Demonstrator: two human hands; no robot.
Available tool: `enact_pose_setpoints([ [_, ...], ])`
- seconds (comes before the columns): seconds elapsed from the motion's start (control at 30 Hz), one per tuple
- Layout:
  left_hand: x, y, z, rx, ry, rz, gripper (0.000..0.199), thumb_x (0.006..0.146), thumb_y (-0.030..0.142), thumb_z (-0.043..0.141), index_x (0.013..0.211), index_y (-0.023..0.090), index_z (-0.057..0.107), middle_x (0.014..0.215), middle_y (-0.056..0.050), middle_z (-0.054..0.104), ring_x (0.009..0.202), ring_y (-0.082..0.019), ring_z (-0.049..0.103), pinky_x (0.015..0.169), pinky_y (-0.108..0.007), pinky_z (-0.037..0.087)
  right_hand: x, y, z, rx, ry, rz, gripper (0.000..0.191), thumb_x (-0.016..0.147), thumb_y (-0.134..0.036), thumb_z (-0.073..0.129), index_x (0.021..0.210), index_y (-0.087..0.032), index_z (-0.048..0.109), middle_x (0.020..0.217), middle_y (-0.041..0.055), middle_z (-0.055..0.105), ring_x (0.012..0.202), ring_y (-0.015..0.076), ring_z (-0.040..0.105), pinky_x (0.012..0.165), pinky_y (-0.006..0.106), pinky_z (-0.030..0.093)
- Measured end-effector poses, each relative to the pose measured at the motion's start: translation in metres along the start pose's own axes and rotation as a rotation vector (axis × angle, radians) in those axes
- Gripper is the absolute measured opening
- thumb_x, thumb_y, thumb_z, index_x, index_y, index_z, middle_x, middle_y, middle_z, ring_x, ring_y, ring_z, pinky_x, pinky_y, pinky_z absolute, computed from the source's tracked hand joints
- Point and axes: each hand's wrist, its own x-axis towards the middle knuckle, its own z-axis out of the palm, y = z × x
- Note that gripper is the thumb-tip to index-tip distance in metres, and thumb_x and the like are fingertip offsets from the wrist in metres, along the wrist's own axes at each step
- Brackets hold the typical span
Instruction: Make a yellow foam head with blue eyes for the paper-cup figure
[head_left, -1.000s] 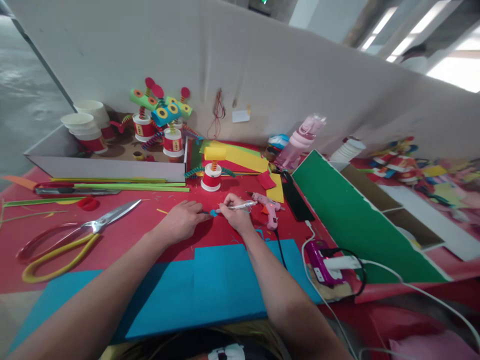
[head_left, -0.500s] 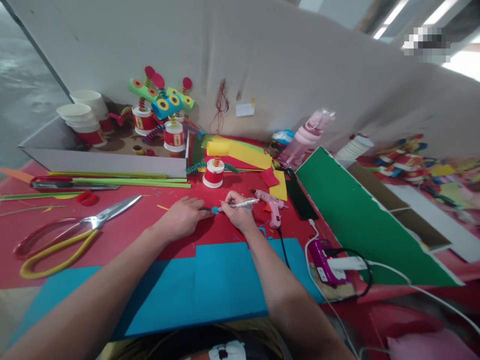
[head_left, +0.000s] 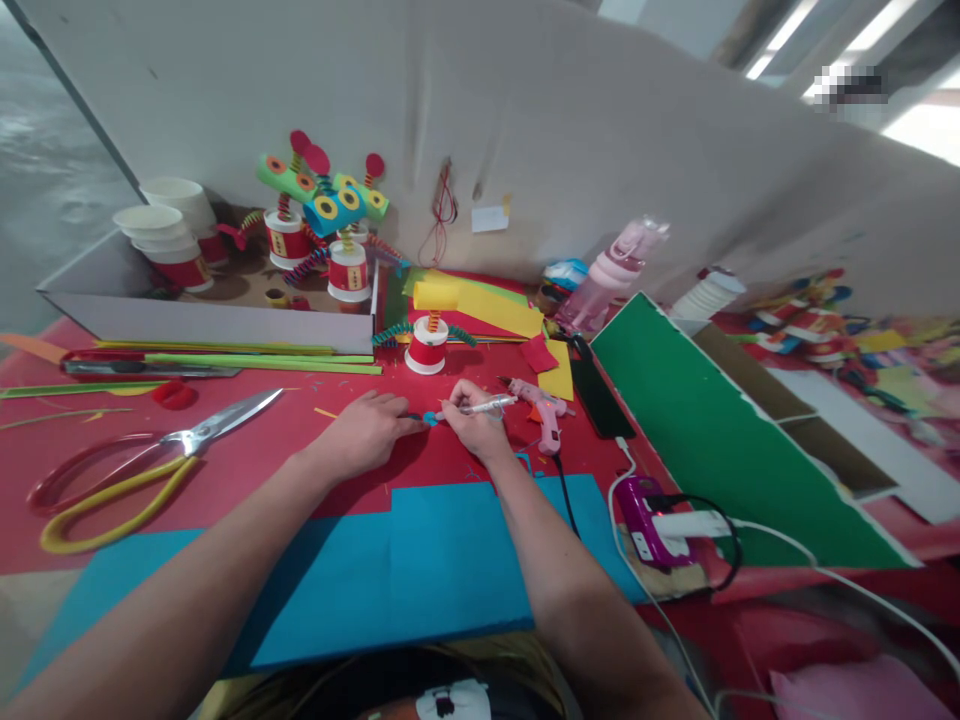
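My right hand (head_left: 474, 420) is closed around a whitish pen (head_left: 495, 403), whose tip end points left at a small blue paper piece (head_left: 430, 419) on the red tabletop. My left hand (head_left: 367, 432) lies palm down with its fingers stretched out. Its fingertips touch the left edge of that blue piece, and they partly cover it. Just beyond both hands stands a red and white paper cup figure (head_left: 426, 348) with a yellow tube on top and green folded arms. A pink glue gun (head_left: 550, 418) rests to the right of my right hand.
Large scissors (head_left: 187, 445) lie at left, near a cutter knife (head_left: 112, 367) and paper strips. Finished figures (head_left: 347, 270) stand in a shallow box (head_left: 225, 325). Blue board (head_left: 450, 550) lies under my forearms. A phone (head_left: 600, 390), purple power adapter (head_left: 652, 520) and green panel (head_left: 735, 440) are at right.
Both hands, the pen and the blue paper piece stay almost in place. The view has shifted very slightly.
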Motion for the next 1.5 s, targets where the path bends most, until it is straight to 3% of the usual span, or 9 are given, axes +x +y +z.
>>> enact_pose_setpoints([
  [1.5,-0.0001,-0.0016,0.0017,-0.001,-0.014,-0.002,0.044,0.081,0.010,0.045,0.117,0.028,0.062,0.083,-0.005,0.058,0.079,-0.020,0.055,0.071,-0.033,0.037,0.0006,0.0012,0.0013,0.001,0.009,-0.019,0.019,0.073,-0.029,0.052,0.061,-0.023,0.040,0.051,-0.0060,0.042,0.047,0.0112,0.045,0.046,0.023,0.031],
])
